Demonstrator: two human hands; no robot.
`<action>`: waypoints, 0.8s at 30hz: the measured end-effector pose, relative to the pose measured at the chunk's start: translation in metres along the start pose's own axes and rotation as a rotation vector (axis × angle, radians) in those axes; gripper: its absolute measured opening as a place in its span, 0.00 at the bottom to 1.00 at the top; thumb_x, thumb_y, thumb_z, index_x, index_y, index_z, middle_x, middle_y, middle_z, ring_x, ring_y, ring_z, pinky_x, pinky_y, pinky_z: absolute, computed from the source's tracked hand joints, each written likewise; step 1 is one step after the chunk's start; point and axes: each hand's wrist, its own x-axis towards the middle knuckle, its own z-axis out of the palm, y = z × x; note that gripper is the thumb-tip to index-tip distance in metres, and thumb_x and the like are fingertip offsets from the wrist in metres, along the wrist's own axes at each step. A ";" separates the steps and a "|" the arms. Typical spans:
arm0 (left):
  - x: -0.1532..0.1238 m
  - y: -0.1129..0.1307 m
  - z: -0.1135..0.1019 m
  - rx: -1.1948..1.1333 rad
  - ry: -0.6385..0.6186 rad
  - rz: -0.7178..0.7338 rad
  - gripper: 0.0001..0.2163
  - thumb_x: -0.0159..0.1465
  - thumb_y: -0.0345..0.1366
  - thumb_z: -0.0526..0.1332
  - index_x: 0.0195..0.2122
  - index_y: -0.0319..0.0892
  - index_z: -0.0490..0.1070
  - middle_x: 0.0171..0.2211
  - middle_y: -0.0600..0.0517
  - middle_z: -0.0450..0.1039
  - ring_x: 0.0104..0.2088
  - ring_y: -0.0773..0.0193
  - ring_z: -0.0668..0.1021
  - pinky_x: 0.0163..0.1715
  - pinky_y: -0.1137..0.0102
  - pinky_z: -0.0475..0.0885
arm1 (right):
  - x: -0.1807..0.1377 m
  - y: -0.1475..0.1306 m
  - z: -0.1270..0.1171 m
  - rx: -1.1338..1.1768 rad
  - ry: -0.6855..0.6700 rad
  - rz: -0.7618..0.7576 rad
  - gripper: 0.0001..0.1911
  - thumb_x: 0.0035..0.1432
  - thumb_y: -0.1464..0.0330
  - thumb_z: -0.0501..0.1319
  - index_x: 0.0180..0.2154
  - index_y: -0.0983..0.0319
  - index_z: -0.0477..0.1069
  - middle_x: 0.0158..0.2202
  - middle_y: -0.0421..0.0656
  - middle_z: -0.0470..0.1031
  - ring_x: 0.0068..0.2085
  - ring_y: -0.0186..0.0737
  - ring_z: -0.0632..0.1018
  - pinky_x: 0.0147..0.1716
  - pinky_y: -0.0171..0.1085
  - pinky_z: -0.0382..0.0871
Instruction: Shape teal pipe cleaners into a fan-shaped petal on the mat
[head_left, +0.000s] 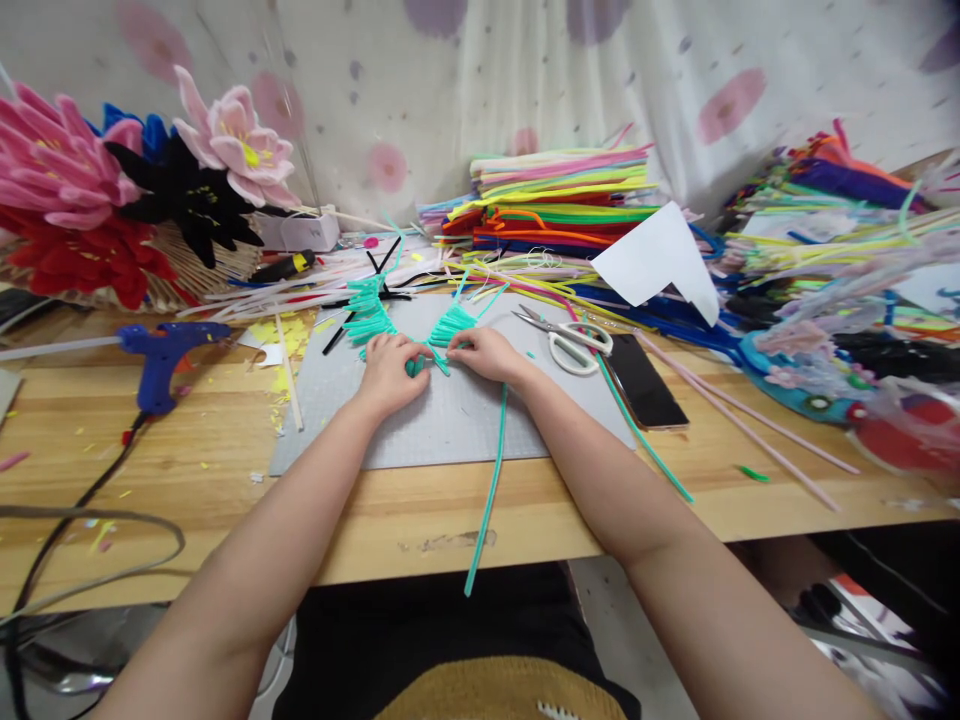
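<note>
Two zigzag-bent turquoise pipe cleaner shapes, a left one (366,312) and a right one (451,325), lie on a grey cutting mat (450,432) and come together between my hands. My left hand (393,374) is closed on the lower end of the left shape, with a bit of turquoise showing by the thumb. Pinched fingers of my right hand (489,356) hold turquoise pipe cleaner at the base of the right shape. A long loose strand (491,490) hangs from under the right hand past the table edge. The exact joint is partly hidden by fingers.
White-handled scissors (574,350) and a black phone (646,382) lie to the right. On the left is a blue glue gun (161,355) with its cord. Pipe cleaner bundles (559,205) are stacked behind, and fuzzy flowers (240,145) stand at the back left.
</note>
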 end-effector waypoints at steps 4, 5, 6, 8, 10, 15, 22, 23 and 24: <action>-0.003 -0.006 -0.008 -0.107 -0.049 0.038 0.15 0.51 0.31 0.58 0.41 0.47 0.66 0.33 0.54 0.72 0.42 0.58 0.70 0.53 0.58 0.54 | 0.000 0.003 -0.002 0.140 -0.037 -0.025 0.11 0.51 0.66 0.58 0.31 0.65 0.75 0.30 0.41 0.75 0.31 0.32 0.70 0.32 0.31 0.59; -0.003 -0.008 -0.010 -0.124 -0.055 0.041 0.15 0.51 0.31 0.58 0.41 0.46 0.65 0.34 0.54 0.72 0.42 0.58 0.70 0.52 0.59 0.56 | 0.000 0.003 -0.002 0.175 -0.044 -0.035 0.11 0.51 0.66 0.58 0.31 0.65 0.75 0.30 0.40 0.75 0.31 0.32 0.70 0.32 0.31 0.59; -0.003 -0.011 -0.011 -0.140 -0.055 0.044 0.15 0.50 0.30 0.57 0.40 0.45 0.64 0.34 0.53 0.72 0.41 0.59 0.71 0.50 0.60 0.58 | 0.000 0.003 -0.003 0.205 -0.049 -0.042 0.10 0.51 0.66 0.58 0.31 0.65 0.75 0.30 0.40 0.75 0.31 0.32 0.70 0.33 0.31 0.59; -0.003 -0.016 -0.012 -0.159 -0.041 0.050 0.14 0.49 0.30 0.57 0.39 0.44 0.62 0.37 0.52 0.71 0.40 0.60 0.70 0.46 0.63 0.61 | 0.000 0.002 -0.003 0.243 -0.049 -0.044 0.11 0.51 0.66 0.58 0.31 0.65 0.75 0.30 0.40 0.75 0.31 0.32 0.70 0.33 0.31 0.60; -0.002 -0.019 -0.013 -0.159 -0.038 0.052 0.13 0.48 0.28 0.56 0.37 0.43 0.61 0.37 0.51 0.69 0.40 0.60 0.70 0.44 0.64 0.62 | 0.000 0.001 -0.002 0.258 -0.040 -0.033 0.11 0.51 0.65 0.58 0.31 0.65 0.75 0.30 0.40 0.74 0.30 0.32 0.70 0.33 0.31 0.60; -0.002 -0.020 -0.014 -0.167 -0.087 0.076 0.11 0.49 0.32 0.58 0.34 0.43 0.61 0.34 0.52 0.68 0.37 0.61 0.69 0.42 0.65 0.62 | -0.002 -0.004 0.006 0.052 -0.006 0.018 0.11 0.53 0.65 0.57 0.34 0.63 0.75 0.31 0.42 0.75 0.33 0.35 0.71 0.32 0.32 0.59; -0.002 -0.019 -0.012 -0.176 -0.088 0.082 0.10 0.51 0.35 0.59 0.35 0.44 0.63 0.35 0.53 0.70 0.38 0.61 0.70 0.43 0.64 0.61 | -0.003 -0.013 0.015 -0.006 0.006 -0.016 0.10 0.55 0.66 0.56 0.33 0.62 0.74 0.32 0.43 0.75 0.33 0.36 0.71 0.33 0.33 0.59; -0.002 -0.019 -0.012 -0.180 -0.088 0.083 0.11 0.51 0.36 0.59 0.36 0.43 0.63 0.35 0.53 0.70 0.38 0.61 0.70 0.43 0.64 0.61 | -0.002 -0.012 0.014 0.078 -0.002 -0.021 0.10 0.54 0.66 0.56 0.33 0.63 0.74 0.31 0.42 0.75 0.32 0.35 0.70 0.33 0.33 0.59; -0.002 -0.020 -0.012 -0.177 -0.087 0.085 0.11 0.51 0.37 0.59 0.36 0.43 0.64 0.35 0.53 0.70 0.38 0.61 0.70 0.43 0.64 0.61 | -0.001 -0.010 0.013 0.169 -0.004 -0.025 0.10 0.54 0.66 0.56 0.32 0.64 0.73 0.30 0.41 0.74 0.31 0.34 0.70 0.33 0.32 0.59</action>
